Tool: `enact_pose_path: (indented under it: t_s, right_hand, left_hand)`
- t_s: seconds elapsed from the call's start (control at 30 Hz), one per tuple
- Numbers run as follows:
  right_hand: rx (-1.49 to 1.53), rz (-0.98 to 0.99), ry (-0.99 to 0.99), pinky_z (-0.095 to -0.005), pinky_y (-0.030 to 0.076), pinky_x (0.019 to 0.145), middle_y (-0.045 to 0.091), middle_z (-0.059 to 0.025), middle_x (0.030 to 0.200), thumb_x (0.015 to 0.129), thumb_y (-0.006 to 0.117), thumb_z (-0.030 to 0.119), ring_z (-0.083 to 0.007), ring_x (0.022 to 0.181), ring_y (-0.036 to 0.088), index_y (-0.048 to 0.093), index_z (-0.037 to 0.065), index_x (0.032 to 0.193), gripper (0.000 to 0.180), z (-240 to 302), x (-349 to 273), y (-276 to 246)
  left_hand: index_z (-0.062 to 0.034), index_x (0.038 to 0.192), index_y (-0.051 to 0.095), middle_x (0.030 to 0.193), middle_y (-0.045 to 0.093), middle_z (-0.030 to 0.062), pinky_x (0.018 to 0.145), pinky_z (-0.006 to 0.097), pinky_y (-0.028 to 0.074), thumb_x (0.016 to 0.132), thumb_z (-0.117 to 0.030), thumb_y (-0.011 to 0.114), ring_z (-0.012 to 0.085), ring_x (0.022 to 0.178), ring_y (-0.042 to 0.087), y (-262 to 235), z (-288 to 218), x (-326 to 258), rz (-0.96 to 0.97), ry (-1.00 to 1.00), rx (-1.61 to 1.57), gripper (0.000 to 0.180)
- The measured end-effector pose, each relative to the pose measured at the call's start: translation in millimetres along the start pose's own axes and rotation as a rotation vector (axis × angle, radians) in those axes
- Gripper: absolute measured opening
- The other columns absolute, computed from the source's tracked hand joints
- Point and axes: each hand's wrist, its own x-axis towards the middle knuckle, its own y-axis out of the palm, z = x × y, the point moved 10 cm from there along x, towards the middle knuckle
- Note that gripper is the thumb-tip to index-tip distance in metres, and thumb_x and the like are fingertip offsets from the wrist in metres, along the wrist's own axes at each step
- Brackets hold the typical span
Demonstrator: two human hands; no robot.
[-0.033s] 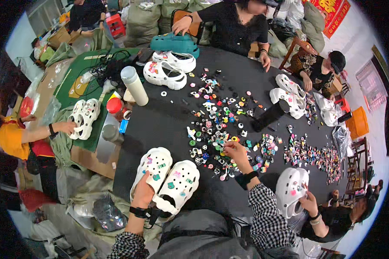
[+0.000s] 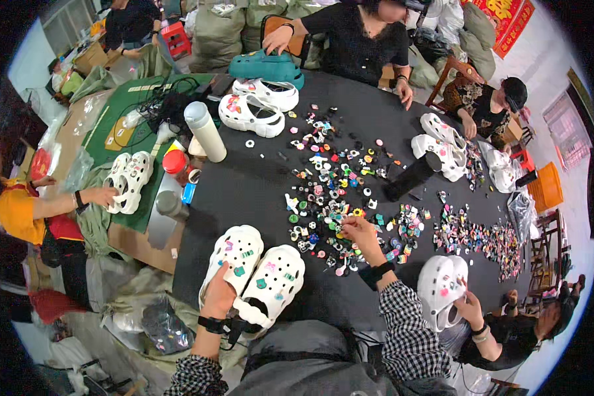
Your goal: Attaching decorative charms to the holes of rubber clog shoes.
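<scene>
My left hand grips a white clog by its heel end, fingers partly hidden by the shoe. Against it rests the matching white clog. Both carry small green and pink charms pressed into their holes. My right hand is over the near side of a spread of colourful shoe charms, thumb and fingertips pinched together. What sits between those fingertips, if anything, is too small to make out.
Co-workers' hands surround the black table. A person at my right holds white clogs. White clogs, a teal clog, a pale bottle and a black cylinder stand farther off. Another charm pile lies right.
The white clogs held by the person at my right have shifted slightly left and turned. Both my hands stay nearly in place.
</scene>
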Motion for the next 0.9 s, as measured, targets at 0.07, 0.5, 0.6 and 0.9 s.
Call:
enact_pose_path:
  t_s: [0.07,0.5,0.6,0.9]
  right_hand:
    - [0.046,0.012,0.03,-0.025,0.054,0.07,0.064,-0.0064,0.086,0.091,0.057,0.007,-0.0133,0.077,0.066,0.062,-0.003,0.103,0.016,5.5,-5.8,6.1]
    - [0.107,0.023,0.117,-0.0274,0.053,0.08,0.062,-0.007,0.093,0.094,0.052,0.011,-0.0151,0.084,0.064,0.057,-0.001,0.107,0.019,-5.6,-15.4,12.6]
    - [0.226,-0.047,0.094,-0.0255,0.052,0.073,0.062,-0.0051,0.087,0.092,0.053,0.008,-0.0124,0.078,0.062,0.055,0.0,0.1,0.011,-13.3,-14.3,12.2]
    - [-0.245,-0.162,-0.141,-0.0279,0.048,0.06,0.063,-0.0079,0.074,0.087,0.058,0.009,-0.0136,0.066,0.061,0.057,-0.001,0.094,0.012,-1.3,-13.6,12.7]
  left_hand:
    - [-0.0004,0.13,0.048,0.131,0.055,0.0099,0.105,0.038,0.038,0.098,-0.026,0.048,0.0247,0.118,0.052,-9.2,4.2,0.0,-0.006,-0.02,-0.021,0.041]
    - [-0.0028,0.133,0.045,0.132,0.054,0.0113,0.103,0.041,0.039,0.095,-0.021,0.054,0.0265,0.119,0.052,5.7,10.8,-1.9,-0.014,0.013,0.036,0.044]
    - [-0.0022,0.133,0.045,0.132,0.054,0.0112,0.104,0.04,0.039,0.095,-0.02,0.053,0.0263,0.12,0.052,0.7,6.4,-1.1,-0.076,0.056,0.095,0.043]
    - [-0.0012,0.132,0.046,0.13,0.055,0.0121,0.103,0.04,0.04,0.094,-0.017,0.053,0.0262,0.118,0.053,-11.0,9.0,4.8,-0.036,0.008,0.068,0.042]
